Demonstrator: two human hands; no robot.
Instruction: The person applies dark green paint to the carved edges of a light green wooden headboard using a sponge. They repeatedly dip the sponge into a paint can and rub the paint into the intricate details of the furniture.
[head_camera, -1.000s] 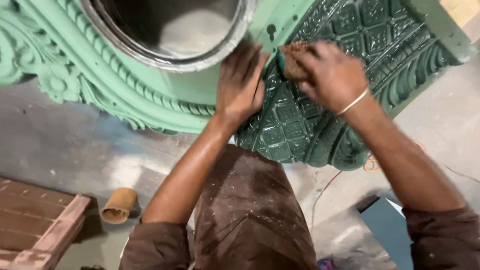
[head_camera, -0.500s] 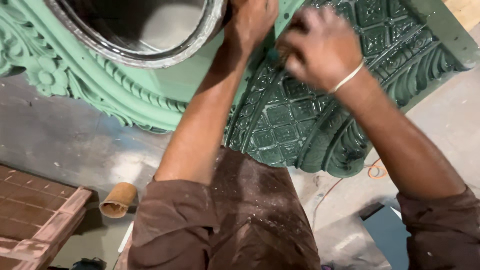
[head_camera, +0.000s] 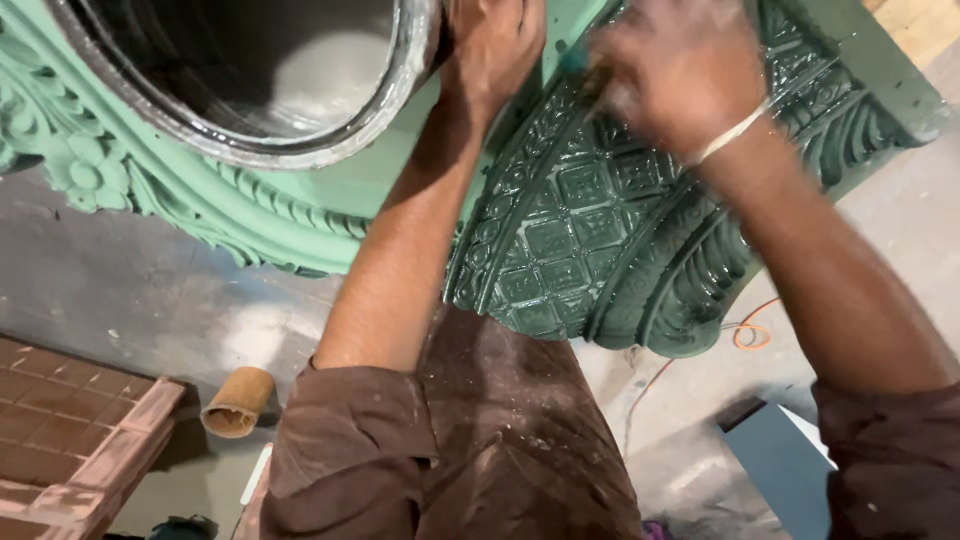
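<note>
A large carved ornamental piece (head_camera: 590, 240) fills the top of the head view, one part wet dark green with square relief panels, the rest pale mint green (head_camera: 180, 200) with flowers and leaves. My left hand (head_camera: 495, 45) lies flat on the pale band beside a round metal-rimmed opening (head_camera: 300, 150). My right hand (head_camera: 680, 70), blurred and with a white band on the wrist, is closed on a small paint-coated tool (head_camera: 590, 70) pressed to the dark green carving; the tool's shape is hard to make out.
A grey concrete floor lies below the carving. A cardboard tube (head_camera: 238, 402) lies at lower left next to a brown carved panel (head_camera: 70, 440). A grey-blue flat object (head_camera: 785, 465) and an orange cord (head_camera: 745, 330) are at lower right.
Both hands have moved up along the carving toward the top of the view. My left hand slid up beside the round opening's rim, and my right hand is blurred in motion.
</note>
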